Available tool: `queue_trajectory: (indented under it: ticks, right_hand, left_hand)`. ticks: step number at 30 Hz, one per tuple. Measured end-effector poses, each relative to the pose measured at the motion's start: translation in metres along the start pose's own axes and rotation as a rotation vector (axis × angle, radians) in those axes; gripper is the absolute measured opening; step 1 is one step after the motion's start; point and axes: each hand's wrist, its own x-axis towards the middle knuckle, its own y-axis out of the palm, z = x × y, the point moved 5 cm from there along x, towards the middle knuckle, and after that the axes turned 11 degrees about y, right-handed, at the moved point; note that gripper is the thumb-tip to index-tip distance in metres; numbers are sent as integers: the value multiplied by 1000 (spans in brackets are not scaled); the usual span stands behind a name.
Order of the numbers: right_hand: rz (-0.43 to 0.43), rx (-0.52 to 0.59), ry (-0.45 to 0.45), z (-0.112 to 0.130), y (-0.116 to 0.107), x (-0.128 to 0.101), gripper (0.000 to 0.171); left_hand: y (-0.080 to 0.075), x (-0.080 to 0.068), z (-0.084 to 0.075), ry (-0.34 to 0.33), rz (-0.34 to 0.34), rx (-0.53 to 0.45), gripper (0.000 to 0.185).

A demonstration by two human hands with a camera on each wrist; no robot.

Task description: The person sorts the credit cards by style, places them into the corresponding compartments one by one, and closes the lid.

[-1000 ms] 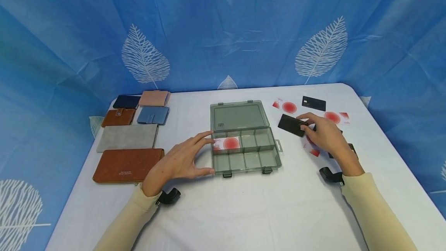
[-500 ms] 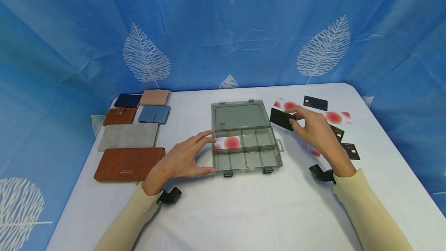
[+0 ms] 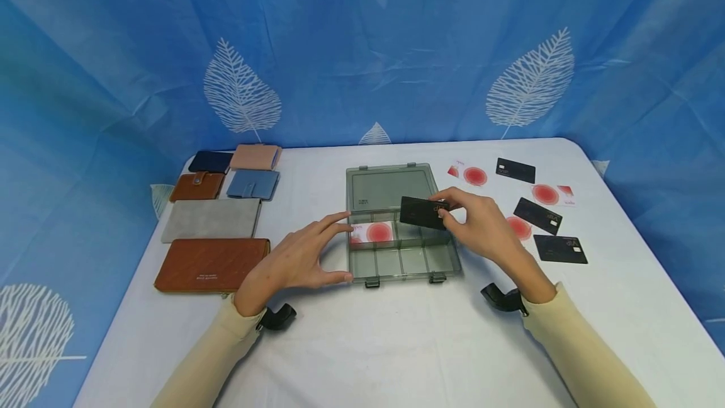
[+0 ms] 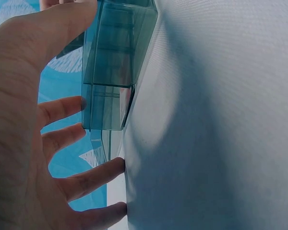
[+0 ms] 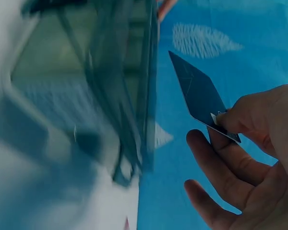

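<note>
White-clothed table [image 3: 368, 357], blue leaf backdrop [image 3: 368, 49] — hands: right [image 3: 481, 228] pinches black card [image 3: 421, 213], left [image 3: 294, 260] spread.

The backdrop [image 3: 396, 49] is blue with white leaf prints. The compartment box [image 3: 396, 260] is smoky grey-green; in it lies a white card with a red disc [image 3: 370, 232]. The held card [image 3: 421, 211] looks black, perhaps with faint gold lettering.

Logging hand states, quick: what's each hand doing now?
Left hand: open, fingers braced against the organizer box.
Right hand: pinching a black card.
</note>
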Motion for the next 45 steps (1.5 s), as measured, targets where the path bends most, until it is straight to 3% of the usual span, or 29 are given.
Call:
queue_trajectory:
  ticks: [13,26,36,45]
  right_hand:
    - [155,-3,-92,36,50,-23,27]
    - [176,-35,-150,47,70,-35,28]
    - [205,-21,-118,44,80,-35,23]
    - [127,-117,-240,45,79,-38,22]
  left_hand:
    - [2,0,2,-8,4,-3,88]
    - [4,1,3,-21,13,2,90]
    - [5,1,2,-29,9,3,93]
    - [5,2,2,-39,15,-4,93]
